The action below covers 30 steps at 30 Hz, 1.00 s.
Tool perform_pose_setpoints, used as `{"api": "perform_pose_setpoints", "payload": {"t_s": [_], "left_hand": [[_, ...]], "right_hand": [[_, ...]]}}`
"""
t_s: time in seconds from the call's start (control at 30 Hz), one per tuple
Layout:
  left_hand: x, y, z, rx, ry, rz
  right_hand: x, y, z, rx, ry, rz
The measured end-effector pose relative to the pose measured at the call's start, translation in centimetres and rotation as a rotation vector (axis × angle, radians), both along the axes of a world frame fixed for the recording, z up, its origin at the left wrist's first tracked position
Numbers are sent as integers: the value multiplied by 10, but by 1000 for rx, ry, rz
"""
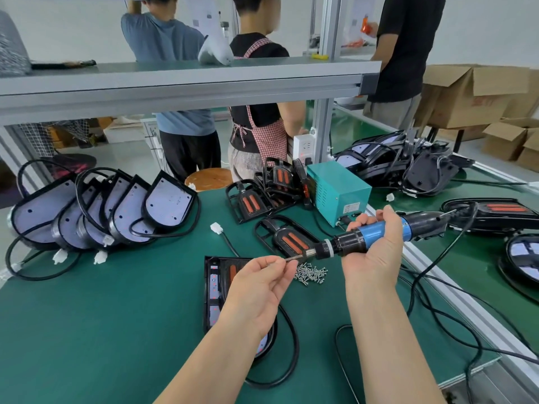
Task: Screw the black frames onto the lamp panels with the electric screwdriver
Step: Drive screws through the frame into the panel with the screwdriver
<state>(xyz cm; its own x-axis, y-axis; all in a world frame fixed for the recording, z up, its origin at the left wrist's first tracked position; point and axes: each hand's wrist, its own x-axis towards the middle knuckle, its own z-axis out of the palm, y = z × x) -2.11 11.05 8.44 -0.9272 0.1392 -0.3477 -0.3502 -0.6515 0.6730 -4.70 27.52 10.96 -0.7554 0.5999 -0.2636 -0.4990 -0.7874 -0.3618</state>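
Observation:
My right hand point(374, 246) grips the blue and black electric screwdriver point(379, 233), held level above the green mat with its bit pointing left. My left hand point(262, 284) pinches the bit tip point(291, 258) between thumb and fingers; whether a screw is on it I cannot tell. Under my left hand lies a lamp panel with a black frame point(217, 290) on it, partly hidden. A small pile of screws point(310, 274) sits just right of that panel. A loose black frame point(287, 239) with orange strips lies behind the screws.
Several bare lamp panels point(116, 211) with cables lean in a row at the left. More black frames point(268, 188) stack beside a teal power box point(338, 193). Finished lamps point(493, 214) and tangled cables lie at the right. People stand beyond the shelf rail.

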Motion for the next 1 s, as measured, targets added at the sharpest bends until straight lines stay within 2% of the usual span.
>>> {"api": "perform_pose_setpoints", "payload": {"t_s": [0.2,0.37,0.57,0.63,0.8,0.9,1.0], "left_hand": [[10,6,2,0,-7,-1],[14,3,-1,-252,32,32],[18,4,2,11,-84,77],[21,7,-1,-65,-29,114],[23,6,0,-424,189,164],[19,1,2,-472,101,125],[18,-4,6,-357,-43,14]], "right_hand": [[1,-6,-4,1,-13,19],[4,-9,-7,49,-6,39],[4,-17,-6,14,19,57],[3,-19,-6,30,8,34],[0,-18,-7,-21,-38,38],[2,-21,-12,-10,1,64],[6,-23,-12,89,85,94]]}}
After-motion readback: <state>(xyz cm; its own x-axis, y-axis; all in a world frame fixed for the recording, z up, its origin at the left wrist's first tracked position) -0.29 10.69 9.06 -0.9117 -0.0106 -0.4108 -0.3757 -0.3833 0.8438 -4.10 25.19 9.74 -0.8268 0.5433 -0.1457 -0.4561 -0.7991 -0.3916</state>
